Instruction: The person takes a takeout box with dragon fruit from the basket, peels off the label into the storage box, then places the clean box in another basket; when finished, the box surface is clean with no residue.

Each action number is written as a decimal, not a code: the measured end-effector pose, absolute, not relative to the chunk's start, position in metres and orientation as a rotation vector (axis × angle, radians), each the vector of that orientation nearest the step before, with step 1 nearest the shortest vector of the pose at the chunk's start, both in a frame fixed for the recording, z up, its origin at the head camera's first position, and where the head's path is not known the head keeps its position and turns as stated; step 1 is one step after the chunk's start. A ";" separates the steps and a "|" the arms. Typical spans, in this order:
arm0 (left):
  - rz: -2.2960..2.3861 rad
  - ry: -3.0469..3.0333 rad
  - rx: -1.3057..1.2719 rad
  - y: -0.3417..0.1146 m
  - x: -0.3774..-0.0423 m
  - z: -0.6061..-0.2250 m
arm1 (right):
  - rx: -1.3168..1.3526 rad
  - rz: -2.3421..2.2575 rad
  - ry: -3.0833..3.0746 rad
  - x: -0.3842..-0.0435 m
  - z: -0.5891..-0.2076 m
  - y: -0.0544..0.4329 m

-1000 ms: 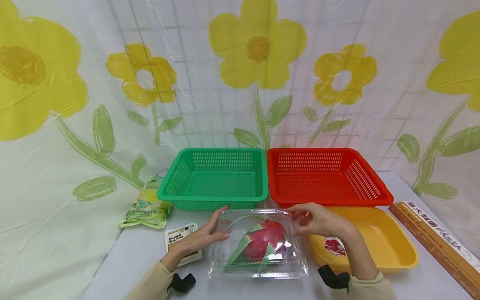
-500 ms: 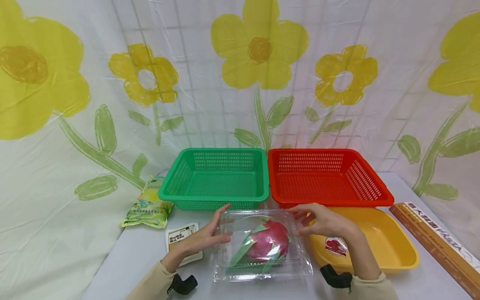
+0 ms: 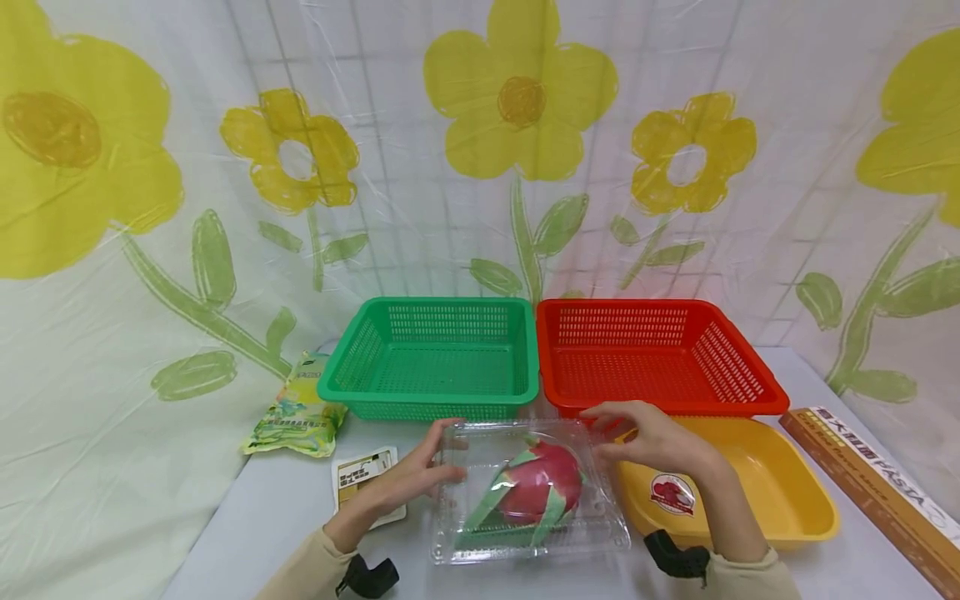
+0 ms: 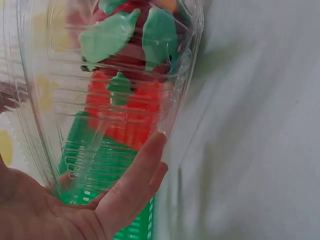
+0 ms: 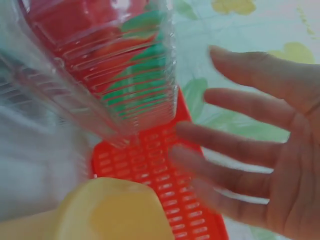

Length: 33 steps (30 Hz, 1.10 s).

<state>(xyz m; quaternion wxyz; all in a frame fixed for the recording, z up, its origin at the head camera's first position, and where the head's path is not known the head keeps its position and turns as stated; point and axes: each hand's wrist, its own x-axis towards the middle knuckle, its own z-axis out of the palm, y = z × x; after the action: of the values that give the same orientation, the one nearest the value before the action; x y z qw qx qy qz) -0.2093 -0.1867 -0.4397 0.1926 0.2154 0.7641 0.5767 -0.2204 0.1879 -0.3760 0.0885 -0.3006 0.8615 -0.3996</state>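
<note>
A clear plastic clamshell box (image 3: 480, 546) with a red dragon fruit (image 3: 543, 483) with green scales inside is at the front middle of the table in the head view. My left hand (image 3: 416, 475) grips its left side; in the left wrist view its fingers (image 4: 137, 185) lie along the box wall, with another fingertip visible through the plastic. Beside the box's far right corner is my right hand (image 3: 660, 442). The right wrist view shows its fingers (image 5: 240, 145) spread, with a gap between them and the plastic.
Behind the box stand a green basket (image 3: 442, 408) and a red basket (image 3: 551, 375). A yellow basin (image 3: 780, 500) is under the right forearm. A long brown pasta box (image 3: 862, 492) lies far right. On the left are a green-yellow bag (image 3: 296, 417) and a small white packet (image 3: 367, 467).
The box with the dragon fruit has shifted slightly right and turned a little. My right hand has risen slightly at the box's far right corner. My left hand stays at the left side.
</note>
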 end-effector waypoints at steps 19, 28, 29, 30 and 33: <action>1.684 2.119 0.507 -0.175 -0.206 -0.442 | -0.769 -1.102 3.039 -0.225 -0.382 0.189; 1.718 2.122 0.492 -0.173 -0.202 -0.439 | -0.858 -1.104 3.011 -0.228 -0.384 0.184; 1.724 2.123 0.486 -0.173 -0.202 -0.439 | -0.866 -1.093 3.006 -0.228 -0.385 0.182; 1.727 2.133 0.483 -0.173 -0.202 -0.439 | -0.869 -1.078 2.997 -0.229 -0.385 0.180; 1.732 2.165 0.484 -0.174 -0.202 -0.441 | -0.917 -0.991 2.992 -0.232 -0.384 0.171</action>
<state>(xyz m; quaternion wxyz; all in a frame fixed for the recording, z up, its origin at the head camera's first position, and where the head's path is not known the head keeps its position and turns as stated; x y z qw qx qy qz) -0.2018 -0.1736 -0.4413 0.1631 0.1695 0.7590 0.6072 -0.2325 0.1712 -0.3844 -0.0705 -0.2787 0.9092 -0.3012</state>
